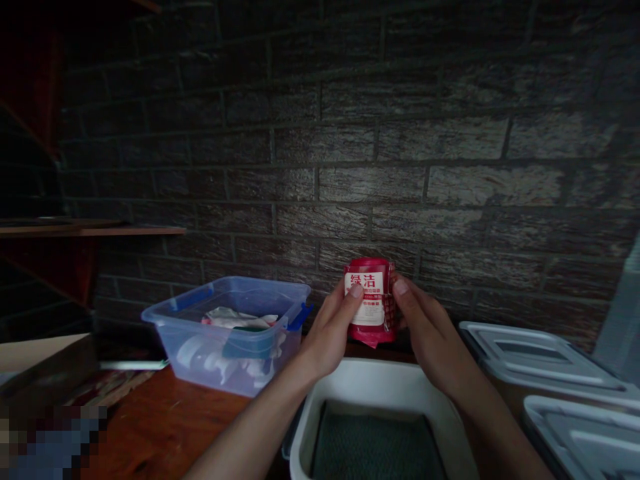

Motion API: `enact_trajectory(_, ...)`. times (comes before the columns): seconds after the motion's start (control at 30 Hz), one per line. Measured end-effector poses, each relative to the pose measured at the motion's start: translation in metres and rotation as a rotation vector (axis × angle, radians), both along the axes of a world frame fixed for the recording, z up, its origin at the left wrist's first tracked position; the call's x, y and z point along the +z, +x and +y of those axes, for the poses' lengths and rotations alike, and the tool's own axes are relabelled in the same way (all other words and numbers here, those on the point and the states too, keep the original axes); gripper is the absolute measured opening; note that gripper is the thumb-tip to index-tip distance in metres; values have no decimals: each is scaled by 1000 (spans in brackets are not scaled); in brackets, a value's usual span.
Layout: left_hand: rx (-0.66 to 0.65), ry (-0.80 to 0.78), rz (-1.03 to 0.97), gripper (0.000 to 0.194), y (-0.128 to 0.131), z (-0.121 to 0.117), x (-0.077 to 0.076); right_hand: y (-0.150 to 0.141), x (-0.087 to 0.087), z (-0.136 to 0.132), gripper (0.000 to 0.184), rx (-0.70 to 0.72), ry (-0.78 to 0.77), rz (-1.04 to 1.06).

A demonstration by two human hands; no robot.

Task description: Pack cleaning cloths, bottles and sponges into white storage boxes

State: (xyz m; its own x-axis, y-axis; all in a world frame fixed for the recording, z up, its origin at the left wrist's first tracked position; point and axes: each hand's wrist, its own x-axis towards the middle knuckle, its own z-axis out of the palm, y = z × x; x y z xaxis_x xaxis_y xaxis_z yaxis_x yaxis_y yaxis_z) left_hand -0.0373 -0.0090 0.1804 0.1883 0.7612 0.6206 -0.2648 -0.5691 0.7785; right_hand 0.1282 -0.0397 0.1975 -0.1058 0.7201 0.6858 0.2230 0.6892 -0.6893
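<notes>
Both hands hold up a small red package (370, 301) with a white label and red printed characters, in front of a dark brick wall. My left hand (333, 328) grips its left side, thumb pressed on the label. My right hand (425, 333) grips its right side, thumb on the top right corner. The package hangs above the far rim of a white bin (380, 380) with a dark mesh-like inside.
A clear blue plastic tub (230, 333) with white items and a teal piece stands on the wooden table (170, 427) to the left. Two grey lidded containers (540, 360) sit to the right. A wooden shelf (90, 231) juts out at far left.
</notes>
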Motion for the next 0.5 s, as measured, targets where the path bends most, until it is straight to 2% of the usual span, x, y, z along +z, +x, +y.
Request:
enact_trajectory(0.13, 3, 23, -64, 48, 4, -1, 0, 0, -1, 3, 48, -9, -22, 0)
enact_trajectory(0.37, -144, 29, -69, 48, -3, 2, -2, 1, 0, 4, 47, -16, -4, -16)
enact_trajectory(0.5, -82, 38, -44, 49, -3, 3, -2, 0, 0, 4, 50, 6, -4, -21)
